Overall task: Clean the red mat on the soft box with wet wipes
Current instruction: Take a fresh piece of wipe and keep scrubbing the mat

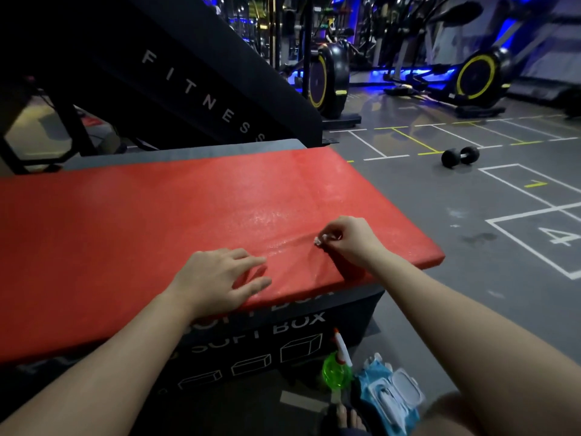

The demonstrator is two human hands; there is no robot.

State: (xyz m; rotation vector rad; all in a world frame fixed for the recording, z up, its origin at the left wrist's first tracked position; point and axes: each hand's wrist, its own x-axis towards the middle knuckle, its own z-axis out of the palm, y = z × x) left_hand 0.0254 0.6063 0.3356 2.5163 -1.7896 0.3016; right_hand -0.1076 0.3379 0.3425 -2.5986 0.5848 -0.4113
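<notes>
A red mat (157, 221) lies on top of a black soft box (283, 344) printed "SOFT BOX". My left hand (217, 278) rests flat on the mat near its front edge, fingers spread. My right hand (344, 239) sits a little to the right with curled fingers, pinching a small white wet wipe (318, 241) against the mat's surface. The mat looks wet and shiny around and behind that hand, with slight wrinkles running toward the left hand. A blue pack of wet wipes (391, 398) with its lid open lies on the floor below.
A green spray bottle (338, 366) stands on the floor beside the wipes pack. A black dumbbell (460, 156) lies on the grey marked floor to the right. A black "FITNESS" machine (201, 89) rises behind the box; exercise bikes (478, 77) stand farther back.
</notes>
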